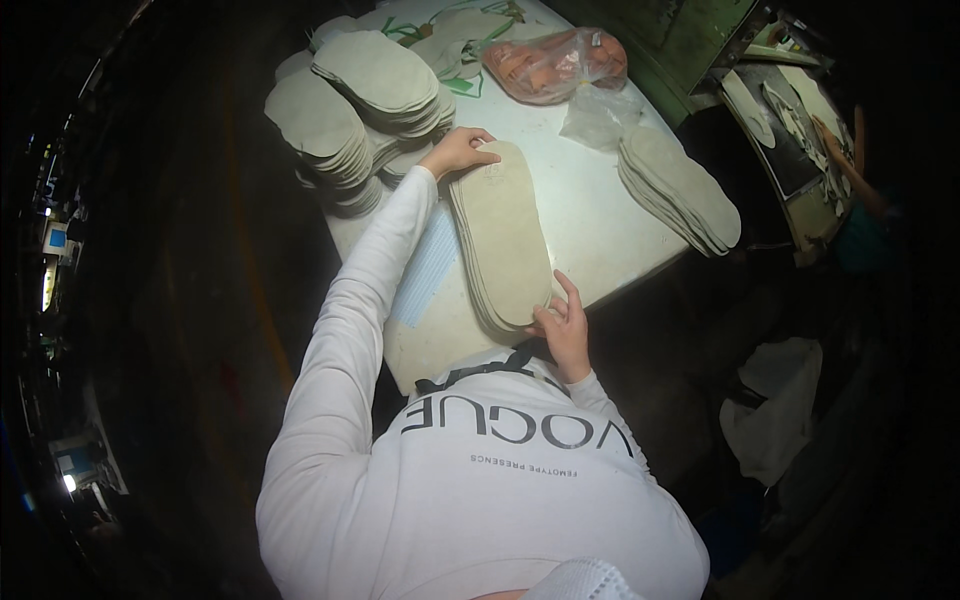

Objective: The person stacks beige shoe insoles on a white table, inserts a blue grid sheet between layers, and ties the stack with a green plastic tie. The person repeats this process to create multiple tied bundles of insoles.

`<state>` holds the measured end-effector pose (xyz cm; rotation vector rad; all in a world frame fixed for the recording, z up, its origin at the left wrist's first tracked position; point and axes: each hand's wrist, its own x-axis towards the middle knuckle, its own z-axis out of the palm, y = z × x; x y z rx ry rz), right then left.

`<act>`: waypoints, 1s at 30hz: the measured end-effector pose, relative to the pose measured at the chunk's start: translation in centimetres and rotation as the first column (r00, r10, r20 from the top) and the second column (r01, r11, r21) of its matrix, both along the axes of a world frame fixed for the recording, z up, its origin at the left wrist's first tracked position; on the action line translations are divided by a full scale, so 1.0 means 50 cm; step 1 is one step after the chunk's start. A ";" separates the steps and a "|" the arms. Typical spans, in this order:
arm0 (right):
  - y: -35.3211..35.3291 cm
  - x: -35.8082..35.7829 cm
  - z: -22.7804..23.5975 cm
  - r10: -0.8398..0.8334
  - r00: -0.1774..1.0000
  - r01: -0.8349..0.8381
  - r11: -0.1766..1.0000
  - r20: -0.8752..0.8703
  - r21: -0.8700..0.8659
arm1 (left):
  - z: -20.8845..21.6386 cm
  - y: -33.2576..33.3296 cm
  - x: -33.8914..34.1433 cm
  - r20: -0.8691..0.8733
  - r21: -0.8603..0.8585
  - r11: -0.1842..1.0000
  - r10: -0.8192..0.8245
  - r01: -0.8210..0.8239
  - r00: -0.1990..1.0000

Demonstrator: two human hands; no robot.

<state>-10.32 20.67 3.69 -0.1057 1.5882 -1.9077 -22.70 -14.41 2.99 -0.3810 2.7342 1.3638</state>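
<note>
A stack of beige sole-shaped cut-outs lies lengthwise on the white table in front of me. My left hand rests on the far end of this stack, fingers curled over its edge. At the near end, my right hand presses against the stack's rounded tip with fingers spread along the side. Both arms wear white long sleeves.
Tall piles of the same cut-outs crowd the far left of the table. Another fanned pile sits at the right edge. A clear bag with orange pieces lies at the back. Another person's arm works at a bench far right.
</note>
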 end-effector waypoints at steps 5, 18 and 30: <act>0.010 0.007 -0.012 0.052 0.980 -0.040 0.997 -0.190 0.067 | -0.011 -0.002 0.006 -0.017 0.027 1.000 0.012 -0.012 1.000; -0.072 -0.164 -0.100 0.074 0.988 -0.066 0.996 -0.138 0.057 | -0.014 0.218 0.320 0.432 0.398 0.751 0.353 -0.526 0.830; -0.021 -0.206 -0.087 0.346 0.759 -0.234 0.936 -0.552 0.265 | -0.040 0.403 0.327 -0.224 0.038 0.964 0.265 -0.263 0.938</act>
